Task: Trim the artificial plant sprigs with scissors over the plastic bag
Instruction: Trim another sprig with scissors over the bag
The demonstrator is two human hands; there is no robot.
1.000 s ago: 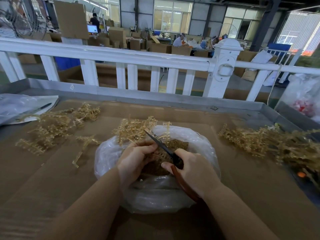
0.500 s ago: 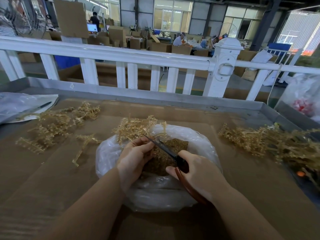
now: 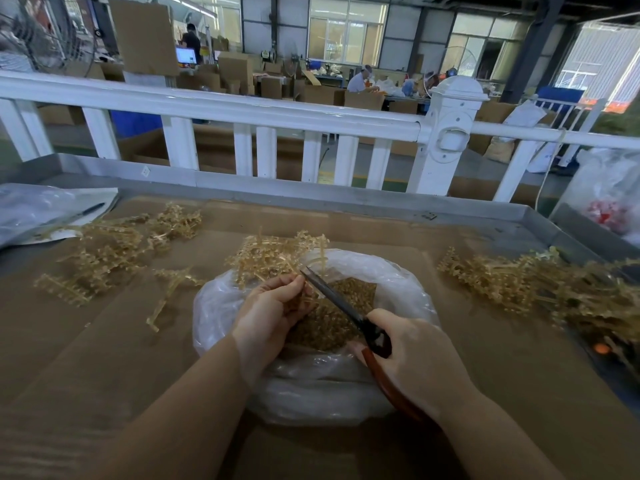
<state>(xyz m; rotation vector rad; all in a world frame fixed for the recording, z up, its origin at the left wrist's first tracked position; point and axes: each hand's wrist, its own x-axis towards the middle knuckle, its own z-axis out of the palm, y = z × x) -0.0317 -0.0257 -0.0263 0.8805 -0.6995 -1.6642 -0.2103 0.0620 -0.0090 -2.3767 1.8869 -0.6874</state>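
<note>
Near edge of the bench, cardboard-covered: both forearms reached in from below. Right hand gripped the scissors, fingers curled round the reddish-brown handles, dark blades pointing up and left over the bag; whether the blades were parted could not be told. Left hand was curled round a tan sprig, pinching its stem just beside the blade tips, the sprig's branched head fanning out past the bag's far rim.

The plastic bag, clear and rolled open, sat at the bench's middle near the front edge, directly under both hands. A bed of brown clippings lay inside it.

Toward the left side, a loose pile of sprigs lay spread on the cardboard, one single piece lying apart, between that pile and the bag. At the right edge, a larger heap of sprigs.

Far left corner: a flat plastic sheet.

Beyond the bench's raised metal rim, a white railing ran across, with cardboard boxes and seated workers behind it.
</note>
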